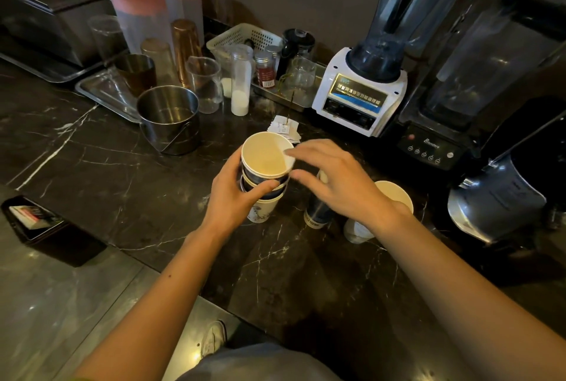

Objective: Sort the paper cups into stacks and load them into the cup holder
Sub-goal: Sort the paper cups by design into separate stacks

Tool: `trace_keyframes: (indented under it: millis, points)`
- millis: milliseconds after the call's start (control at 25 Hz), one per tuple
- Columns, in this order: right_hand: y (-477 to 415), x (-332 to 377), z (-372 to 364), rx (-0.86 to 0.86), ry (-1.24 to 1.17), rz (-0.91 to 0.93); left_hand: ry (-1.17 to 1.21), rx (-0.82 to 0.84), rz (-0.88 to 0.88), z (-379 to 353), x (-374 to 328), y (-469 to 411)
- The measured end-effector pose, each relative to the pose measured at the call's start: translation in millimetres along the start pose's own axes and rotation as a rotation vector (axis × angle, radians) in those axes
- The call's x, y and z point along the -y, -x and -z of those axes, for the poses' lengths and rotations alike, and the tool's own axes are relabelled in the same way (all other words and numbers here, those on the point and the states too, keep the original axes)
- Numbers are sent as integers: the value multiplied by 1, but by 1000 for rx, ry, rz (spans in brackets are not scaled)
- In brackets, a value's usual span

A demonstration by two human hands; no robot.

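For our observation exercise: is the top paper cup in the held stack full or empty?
Empty. The top paper cup shows its bare tan inside down to the bottom, while the left hand grips the stack.

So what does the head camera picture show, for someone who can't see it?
A left hand grips a stack of paper cups on a dark marble counter while the right hand touches its top rim. Blenders stand behind.

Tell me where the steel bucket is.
In the head view the steel bucket stands on the dark marble counter, left of the cup stack, beside a clear measuring jug.
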State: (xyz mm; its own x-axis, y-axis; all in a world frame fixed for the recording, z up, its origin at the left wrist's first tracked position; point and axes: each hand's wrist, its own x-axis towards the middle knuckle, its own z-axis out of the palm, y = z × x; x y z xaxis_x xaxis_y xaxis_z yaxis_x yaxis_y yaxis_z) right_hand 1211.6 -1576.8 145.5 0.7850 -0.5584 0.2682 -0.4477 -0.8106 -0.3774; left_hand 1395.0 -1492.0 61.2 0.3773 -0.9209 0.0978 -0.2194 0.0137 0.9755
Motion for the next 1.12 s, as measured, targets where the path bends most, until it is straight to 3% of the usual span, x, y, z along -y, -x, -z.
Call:
trace_keyframes:
  millis: [160,280,560,760,880,1120]
  points:
    - [-28,3,-18,194,61,85,-15,25,-3,6,-1,-1]
    - [-29,2,-21,173,29,45,-16,45,-20,7,-4,-1]
    - [-21,20,47,-433,-134,-51,-10,19,11,3,-4,0]
    - [15,-4,90,-689,-76,-163,2,-2,13,1,-3,1]
    - [46,-23,104,-709,72,-191,-2,-17,26,2,-2,-1]
    - [119,-57,90,-546,275,-309,-28,-28,34,0,1,-2]
